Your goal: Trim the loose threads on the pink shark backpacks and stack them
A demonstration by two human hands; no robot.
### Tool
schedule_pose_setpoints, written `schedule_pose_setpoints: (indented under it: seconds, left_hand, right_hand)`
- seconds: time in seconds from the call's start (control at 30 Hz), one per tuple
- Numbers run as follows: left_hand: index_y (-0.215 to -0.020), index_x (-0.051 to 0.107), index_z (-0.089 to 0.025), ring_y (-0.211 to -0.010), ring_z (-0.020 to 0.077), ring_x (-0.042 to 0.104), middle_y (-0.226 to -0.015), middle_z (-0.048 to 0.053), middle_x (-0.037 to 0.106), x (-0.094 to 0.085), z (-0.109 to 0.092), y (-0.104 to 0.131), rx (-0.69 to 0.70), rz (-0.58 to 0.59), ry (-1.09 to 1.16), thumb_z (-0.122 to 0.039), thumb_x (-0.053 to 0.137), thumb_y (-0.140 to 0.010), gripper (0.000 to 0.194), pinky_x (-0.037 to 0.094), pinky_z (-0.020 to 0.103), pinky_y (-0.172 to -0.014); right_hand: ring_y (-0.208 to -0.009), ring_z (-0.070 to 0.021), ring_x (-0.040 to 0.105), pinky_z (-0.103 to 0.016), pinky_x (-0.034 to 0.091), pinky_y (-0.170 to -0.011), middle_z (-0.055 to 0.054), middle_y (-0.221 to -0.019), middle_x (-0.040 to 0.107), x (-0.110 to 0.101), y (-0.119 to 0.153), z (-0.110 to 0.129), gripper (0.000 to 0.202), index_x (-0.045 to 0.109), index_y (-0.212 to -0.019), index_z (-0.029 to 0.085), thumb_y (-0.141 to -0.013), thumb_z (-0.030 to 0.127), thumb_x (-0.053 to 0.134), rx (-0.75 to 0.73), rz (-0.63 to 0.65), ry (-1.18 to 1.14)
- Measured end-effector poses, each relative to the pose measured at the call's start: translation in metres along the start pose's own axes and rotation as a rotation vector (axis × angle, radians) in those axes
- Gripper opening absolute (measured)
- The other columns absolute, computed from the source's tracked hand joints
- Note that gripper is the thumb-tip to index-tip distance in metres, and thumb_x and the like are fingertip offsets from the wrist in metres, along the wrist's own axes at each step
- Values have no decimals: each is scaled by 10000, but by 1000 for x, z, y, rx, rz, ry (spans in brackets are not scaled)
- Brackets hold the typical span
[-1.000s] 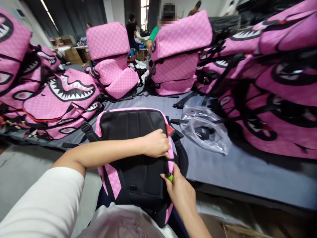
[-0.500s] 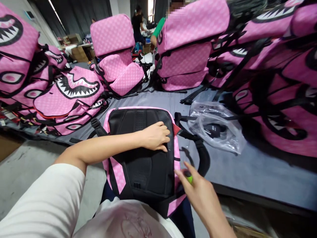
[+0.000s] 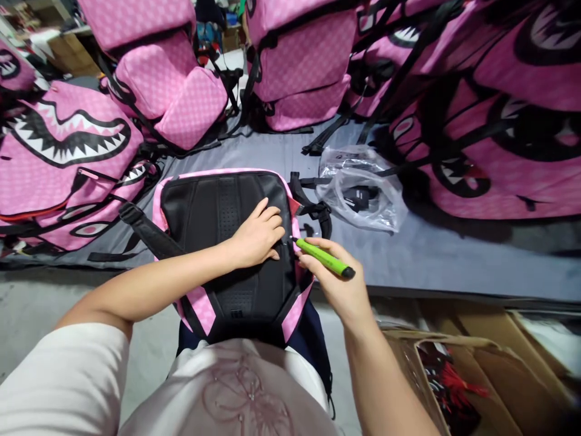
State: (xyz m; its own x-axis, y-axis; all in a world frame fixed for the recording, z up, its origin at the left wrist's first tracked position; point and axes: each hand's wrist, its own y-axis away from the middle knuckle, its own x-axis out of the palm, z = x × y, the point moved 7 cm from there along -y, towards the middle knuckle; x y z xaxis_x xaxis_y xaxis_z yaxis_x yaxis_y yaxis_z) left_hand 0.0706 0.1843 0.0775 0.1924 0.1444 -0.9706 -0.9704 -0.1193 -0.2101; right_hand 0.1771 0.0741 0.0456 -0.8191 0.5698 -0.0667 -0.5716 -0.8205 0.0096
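Observation:
A pink checkered backpack (image 3: 202, 303) lies on my lap and against the table edge, its black padded back panel (image 3: 190, 212) facing up. My left hand (image 3: 258, 236) rests on that panel near its right side, fingers apart and pressing down. In my right hand (image 3: 338, 284) is a green marker (image 3: 324, 257) with black ends, gripped between thumb and fingers. Its narrow tip points left at the panel's right edge, close to my left fingertips; whether it touches, I cannot tell. A red tag (image 3: 295, 207) sticks out at the backpack's upper right side.
Pink shark-mouth backpacks stand piled at the left (image 3: 68, 139), at the back (image 3: 299, 72) and at the right (image 3: 463, 169) of the grey-covered table (image 3: 436, 254). A clear plastic bag (image 3: 385, 209) lies right of my backpack. Below right stands an open cardboard box (image 3: 494, 375).
The view has tilted down. My right hand has come up to the backpack's right edge, bringing the green marker into plain view. My left hand stays on the back panel, its fingers more spread.

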Motion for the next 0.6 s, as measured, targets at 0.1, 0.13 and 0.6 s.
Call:
schedule_pose_setpoints:
  seconds: [0.1,0.13,0.6]
  left_hand:
    - [-910,663,-131,-1200,304,535,-1044,97,666,-1,-4,7,-5,-70,81,-446,735,-801,341,299,592,-1188]
    - [-902,654,-138,-1192,289,538,-1047,90,666,-1,-5,10,-9,-99,98,-424,711,-827,301,298,589,-1192]
    - [-907,628,-160,-1202,234,526,-1059,56,667,0,-15,22,6,-210,35,-376,595,-925,219,299,516,-1219]
  right_hand:
    - [-490,-134,582,-259,482,-481,13,-620,651,4,1,-4,267,643,-829,181,-781,429,728,-91,-196,97]
    - [-468,-129,563,-259,472,-470,18,-590,628,6,3,-3,255,628,-789,180,-806,424,698,-134,-244,150]
    - [-515,-121,576,-266,499,-530,-10,-690,649,16,10,-1,238,623,-801,172,-886,395,621,-384,-386,434]
